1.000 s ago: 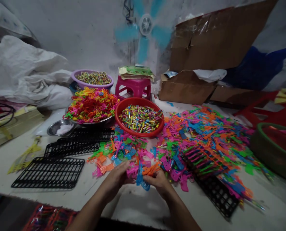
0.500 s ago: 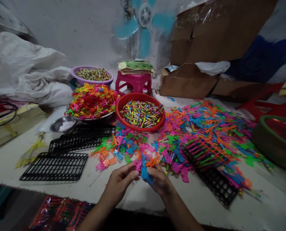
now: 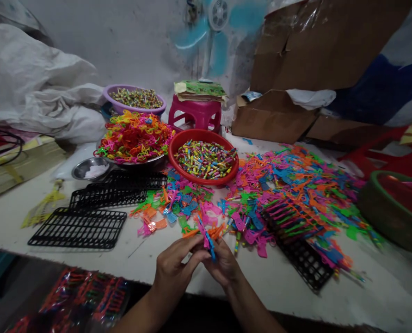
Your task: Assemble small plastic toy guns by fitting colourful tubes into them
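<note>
My left hand [image 3: 177,262] is closed, its thumb and fingers pinching a small plastic toy gun [image 3: 210,244], blue with a pink part along it. My right hand [image 3: 225,266] grips the same piece from the other side, and its curled fingers hide part of it. Orange plastic [image 3: 217,230] shows just behind the fingertips; whether it is held or lies on the table I cannot tell. Beyond the hands spread loose pink, blue, orange and green plastic pieces [image 3: 239,222]. Right of them lies a black grid rack [image 3: 308,266], partly filled with coloured pieces.
A red basin [image 3: 173,162] holds small striped tubes. Beside it stands a heap of bright plastic pieces [image 3: 134,138], with a small metal bowl [image 3: 79,172] of white stuff. Black racks [image 3: 77,229] lie left; a green tub [image 3: 382,208] stands right. A fan [image 3: 219,16] is behind.
The blue piece has turned from broadside to nearly edge-on, with pink now along it. Both hands have drawn closer together. The view has shifted slightly.
</note>
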The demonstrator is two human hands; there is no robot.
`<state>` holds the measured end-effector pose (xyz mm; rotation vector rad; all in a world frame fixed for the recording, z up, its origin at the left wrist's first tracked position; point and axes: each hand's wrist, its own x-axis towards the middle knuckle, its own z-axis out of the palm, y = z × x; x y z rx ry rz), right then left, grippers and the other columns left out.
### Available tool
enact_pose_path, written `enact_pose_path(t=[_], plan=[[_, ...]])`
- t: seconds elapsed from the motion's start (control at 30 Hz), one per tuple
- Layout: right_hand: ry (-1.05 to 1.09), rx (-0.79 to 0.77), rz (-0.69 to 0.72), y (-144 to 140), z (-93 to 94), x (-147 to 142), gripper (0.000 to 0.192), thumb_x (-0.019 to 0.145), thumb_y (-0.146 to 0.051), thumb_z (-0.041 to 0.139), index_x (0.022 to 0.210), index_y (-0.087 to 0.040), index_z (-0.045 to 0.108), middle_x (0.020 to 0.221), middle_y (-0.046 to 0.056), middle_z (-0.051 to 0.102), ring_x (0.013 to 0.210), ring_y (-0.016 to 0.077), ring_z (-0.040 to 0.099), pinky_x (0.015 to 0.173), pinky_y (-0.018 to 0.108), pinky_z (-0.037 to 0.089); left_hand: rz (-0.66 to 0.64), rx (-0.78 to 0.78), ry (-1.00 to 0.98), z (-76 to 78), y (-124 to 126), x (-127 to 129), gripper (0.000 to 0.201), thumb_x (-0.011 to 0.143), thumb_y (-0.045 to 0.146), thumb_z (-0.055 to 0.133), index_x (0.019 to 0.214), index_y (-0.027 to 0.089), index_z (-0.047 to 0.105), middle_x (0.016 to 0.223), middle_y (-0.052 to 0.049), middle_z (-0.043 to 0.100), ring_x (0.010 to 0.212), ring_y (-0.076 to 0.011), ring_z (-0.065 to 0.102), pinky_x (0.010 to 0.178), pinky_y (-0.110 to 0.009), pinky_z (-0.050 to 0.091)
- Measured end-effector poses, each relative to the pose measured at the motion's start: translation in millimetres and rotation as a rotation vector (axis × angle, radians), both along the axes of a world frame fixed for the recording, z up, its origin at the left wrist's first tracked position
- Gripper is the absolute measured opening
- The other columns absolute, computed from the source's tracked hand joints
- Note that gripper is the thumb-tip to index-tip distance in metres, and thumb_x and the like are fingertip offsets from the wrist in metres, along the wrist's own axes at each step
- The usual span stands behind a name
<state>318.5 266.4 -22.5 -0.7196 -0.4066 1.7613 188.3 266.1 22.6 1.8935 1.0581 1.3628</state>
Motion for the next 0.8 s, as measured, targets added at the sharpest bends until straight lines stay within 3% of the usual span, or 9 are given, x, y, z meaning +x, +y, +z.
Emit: enact_pose_path(t=[0.13, 0.33, 0.5, 0.67, 0.8], plan=[[0.004, 0.061, 0.016, 0, -1.8, -2, 0.028, 0.064, -0.035, 0.073, 0.084, -0.018, 0.064, 0.069, 0.001, 0.058, 0.053, 0.0103, 0.046, 0.051, 0.021, 0.035, -0.015, 0.095, -0.034, -5.1, 2, 0, 0.035, 0.069, 0.018, 0.067, 0.103, 0.021, 0.06, 0.087, -0.005, 0.067, 0.072, -0.0145, 0.063, 0.066, -0.024, 0.054], [0.056, 0.009, -0.001, -1, -5.7, -5, 0.026, 0.064, -0.031, 0.074, 0.082, -0.015, 0.063, 0.067, 0.001, 0.057, 0.051, 0.0078, 0.045, 0.046, 0.018, 0.033, -0.019, 0.067, -0.061, -6.8, 6, 2, 0.035, 0.072, 0.015, 0.064, 0.105, 0.021, 0.056, 0.086, -0.003, 0.065, 0.072, -0.012, 0.061, 0.065, -0.021, 0.053], [0.068, -0.077, 0.041, -1, 0.0, -7, 0.026, 0.063, -0.031, 0.075, 0.071, -0.013, 0.059, 0.051, -0.005, 0.046, 0.039, 0.0025, 0.033, 0.038, 0.014, 0.027, -0.008, 0.034, -0.019, -4.8, 8, 3, 0.028, 0.074, 0.015, 0.06, 0.102, 0.02, 0.057, 0.076, -0.001, 0.06, 0.064, -0.0091, 0.056, 0.06, -0.019, 0.049], [0.119, -0.145, 0.107, -1, 10.8, -3, 0.03, 0.063, -0.032, 0.074, 0.062, -0.012, 0.052, 0.047, -0.007, 0.039, 0.036, 0.0007, 0.025, 0.031, 0.01, 0.018, 0.021, -0.273, -0.046, -4.8, 13, -2, 0.016, 0.075, 0.021, 0.057, 0.091, 0.017, 0.057, 0.064, 0.003, 0.052, 0.055, -0.0077, 0.051, 0.054, -0.018, 0.045], [0.154, -0.21, 0.158, 1, 18.3, 3, 0.032, 0.061, -0.029, 0.076, 0.06, -0.013, 0.048, 0.046, -0.007, 0.037, 0.036, 0.0009, 0.026, 0.028, 0.009, 0.016, -0.057, -0.508, -0.101, -5.7, 18, -9, 0.015, 0.075, 0.027, 0.056, 0.086, 0.016, 0.055, 0.06, 0.004, 0.049, 0.055, -0.009, 0.05, 0.052, -0.019, 0.044]])
